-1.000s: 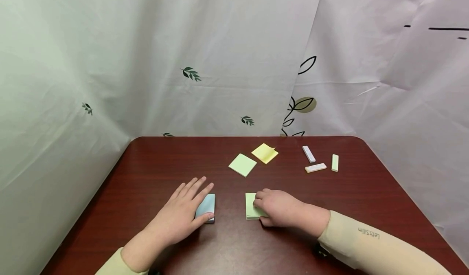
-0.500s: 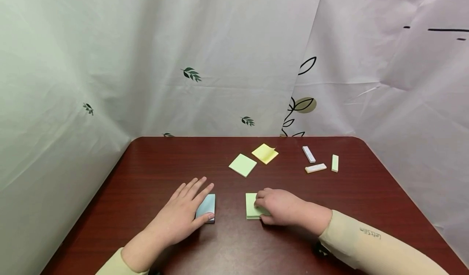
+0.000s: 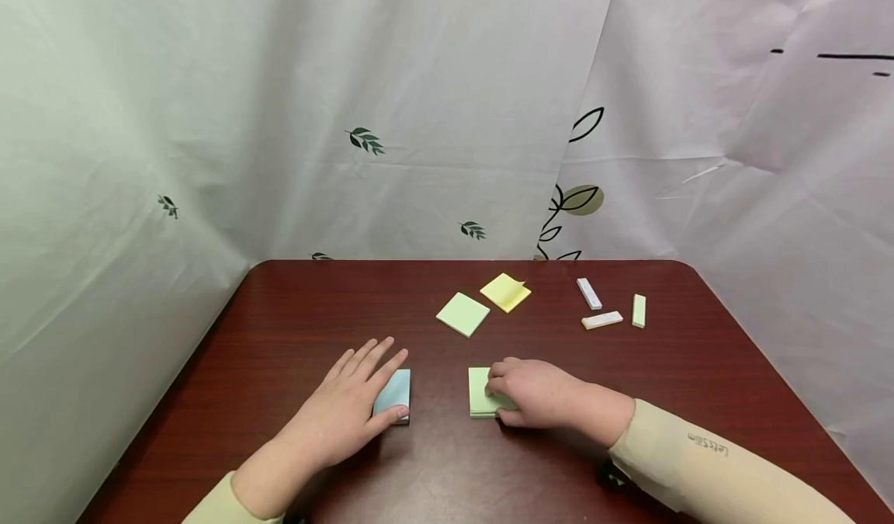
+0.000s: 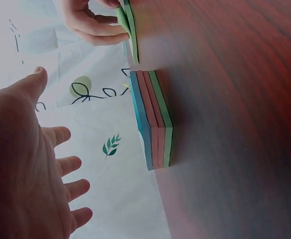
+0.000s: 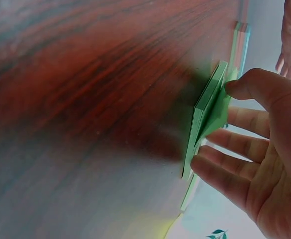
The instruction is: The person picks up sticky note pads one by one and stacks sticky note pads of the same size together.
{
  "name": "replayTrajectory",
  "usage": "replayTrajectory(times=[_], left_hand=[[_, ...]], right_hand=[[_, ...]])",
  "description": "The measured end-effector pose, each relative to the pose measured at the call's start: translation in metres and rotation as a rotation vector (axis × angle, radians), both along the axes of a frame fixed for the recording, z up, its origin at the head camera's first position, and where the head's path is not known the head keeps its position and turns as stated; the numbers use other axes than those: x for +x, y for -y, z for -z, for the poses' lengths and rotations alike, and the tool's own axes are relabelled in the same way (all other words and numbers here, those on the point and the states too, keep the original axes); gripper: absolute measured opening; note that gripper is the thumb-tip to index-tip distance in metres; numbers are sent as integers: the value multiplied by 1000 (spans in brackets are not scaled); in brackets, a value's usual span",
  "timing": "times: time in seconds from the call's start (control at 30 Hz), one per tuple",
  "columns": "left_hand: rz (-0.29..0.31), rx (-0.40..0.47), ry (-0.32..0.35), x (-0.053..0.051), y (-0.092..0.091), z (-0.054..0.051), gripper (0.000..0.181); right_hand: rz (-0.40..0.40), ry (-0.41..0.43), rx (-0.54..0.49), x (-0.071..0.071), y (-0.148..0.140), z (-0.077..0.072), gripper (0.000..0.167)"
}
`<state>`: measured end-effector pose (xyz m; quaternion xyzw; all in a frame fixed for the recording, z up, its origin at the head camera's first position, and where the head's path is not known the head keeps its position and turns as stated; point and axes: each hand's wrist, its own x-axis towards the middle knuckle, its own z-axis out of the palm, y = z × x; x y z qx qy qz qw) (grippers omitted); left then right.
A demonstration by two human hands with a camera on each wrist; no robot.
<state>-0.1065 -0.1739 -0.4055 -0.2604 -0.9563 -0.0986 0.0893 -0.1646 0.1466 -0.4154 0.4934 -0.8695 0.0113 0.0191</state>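
Observation:
My left hand [image 3: 342, 409] hovers with spread fingers above a stack of sticky note pads [image 3: 395, 393]. In the left wrist view that stack [image 4: 152, 122] shows blue on top, pink layers in the middle and green at the bottom, with a gap between it and the palm. My right hand [image 3: 541, 397] is at a light green sticky note pad [image 3: 478, 392]. Its thumb and fingers pinch a green sticky note [image 5: 218, 115], which the right wrist view shows bent up from the pad [image 5: 201, 112] at one side. The head view hides the pad's right part under the hand.
Farther back on the dark red table [image 3: 335, 299] lie another green pad [image 3: 463, 314] and a yellow pad [image 3: 504, 292] with a curled top corner. Three small narrow pads, white [image 3: 589, 294], orange-edged [image 3: 602, 320] and pale green [image 3: 639, 311], lie at the back right. A white curtain hangs behind.
My right hand has shifted very slightly to the right over the green pad. The left hand and the other pads stay where they were.

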Motion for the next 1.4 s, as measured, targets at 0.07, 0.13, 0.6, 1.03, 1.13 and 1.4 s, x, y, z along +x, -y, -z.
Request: replayTrajectory(times=[0.07,0.13,0.6,1.03,1.13,1.4], left_hand=[[0,-1,-1,0,0,0,73],[2,-1,-4,0,0,0,73],[-1,0,-4,0,-2,-1,73],[0,-8,-15,-4,-2,-1,75],[-2,-13,-20,-5,-3,0,75],[-7,-15,-12,-5,-6,-1,74]], right_hand=[[-1,1,-2,0,0,0,24],[-2,4,-6,0,-1,0,24],[53,69,-41,5,-5,2,26],[215,-18,-237,3,-37,-5,59],[284,-13,-251,4,-51,-6,68],[442,-12,-239,9,-87,-5,75]])
